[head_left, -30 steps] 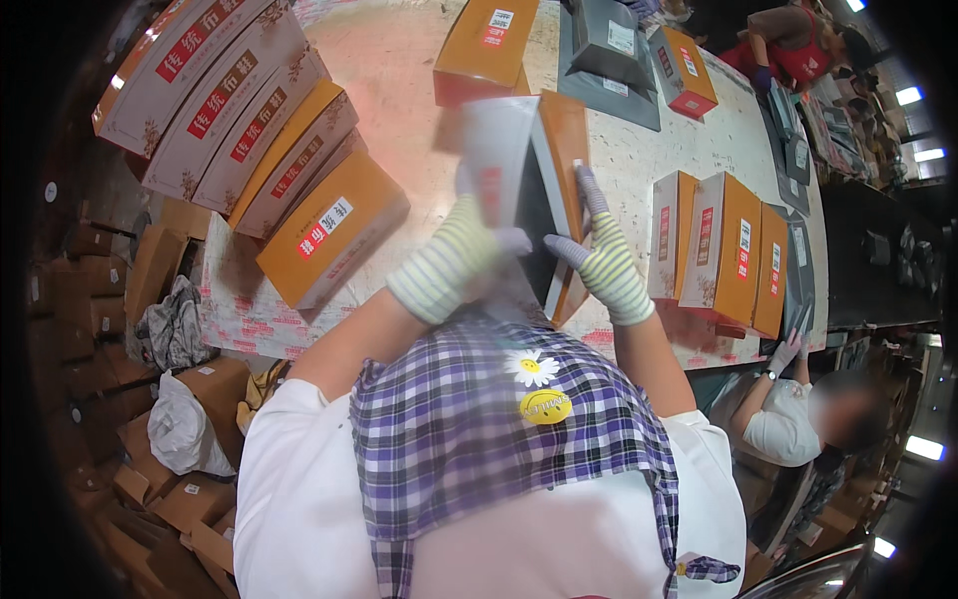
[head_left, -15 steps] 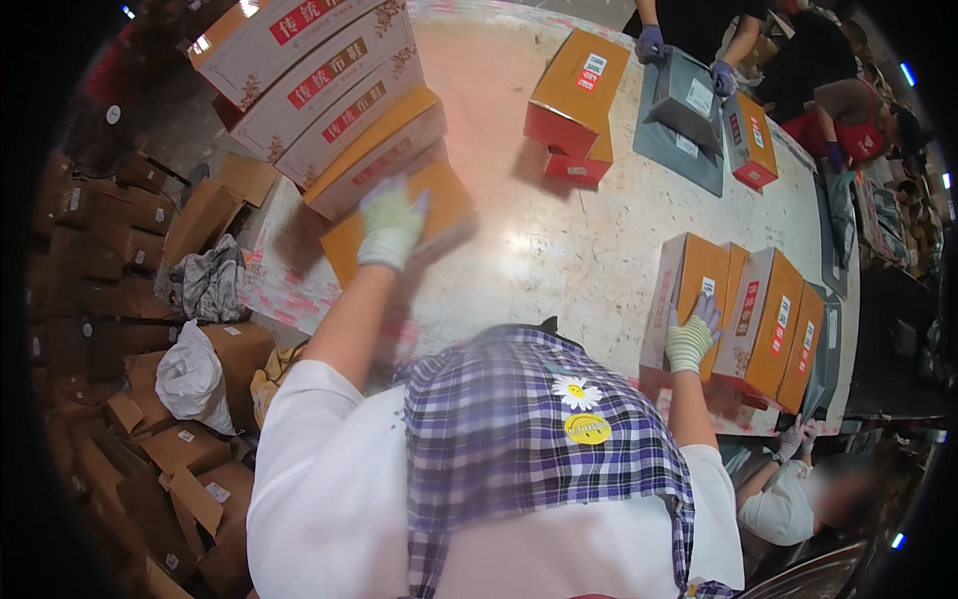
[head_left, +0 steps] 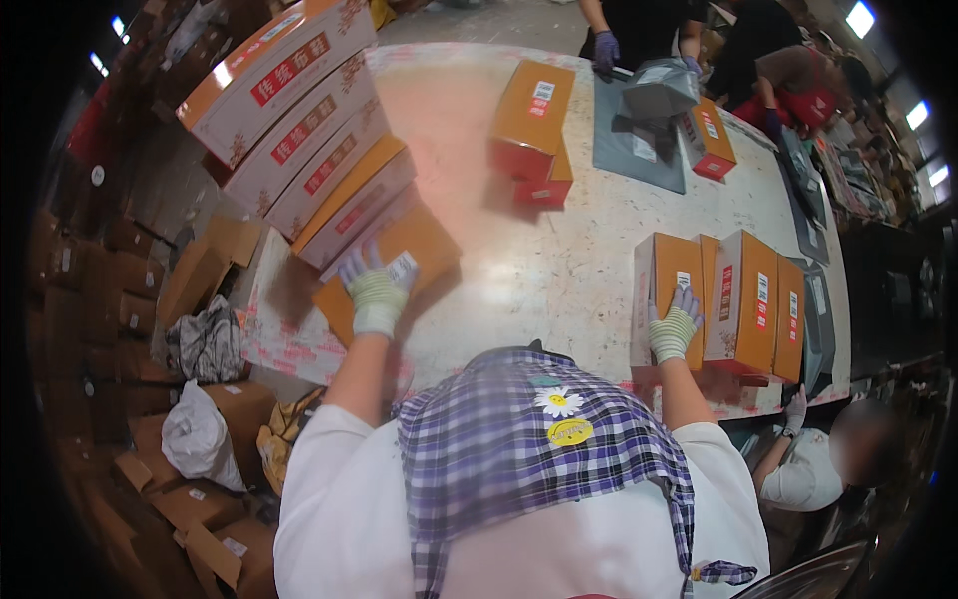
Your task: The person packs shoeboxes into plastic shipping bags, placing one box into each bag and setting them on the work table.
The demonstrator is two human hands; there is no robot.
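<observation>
My left hand [head_left: 374, 295], in a pale striped glove with lilac fingertips, grips an orange shoe box [head_left: 424, 245] lying at the foot of a tall stack of white-sided boxes [head_left: 299, 130], its fingers curved over the top near a white label. On the right, my gloved right hand [head_left: 676, 324] holds an orange box with white sides [head_left: 669, 260], fingers over its face. That box stands in a row with several similar boxes [head_left: 748, 290], beside dark grey packages [head_left: 816, 324]. The worn white tabletop [head_left: 509, 299] lies between my hands.
Orange boxes [head_left: 531, 115] and grey packages [head_left: 639, 150] sit on the far side, near a co-worker's purple gloves [head_left: 606, 52]. Another person [head_left: 803, 469] works at the lower right. Cardboard boxes [head_left: 200, 504] and a white sack [head_left: 200, 439] fill the floor at left.
The box held between both hands a second ago now stands in the right row under my right hand. My left hand has moved left onto the box by the stack.
</observation>
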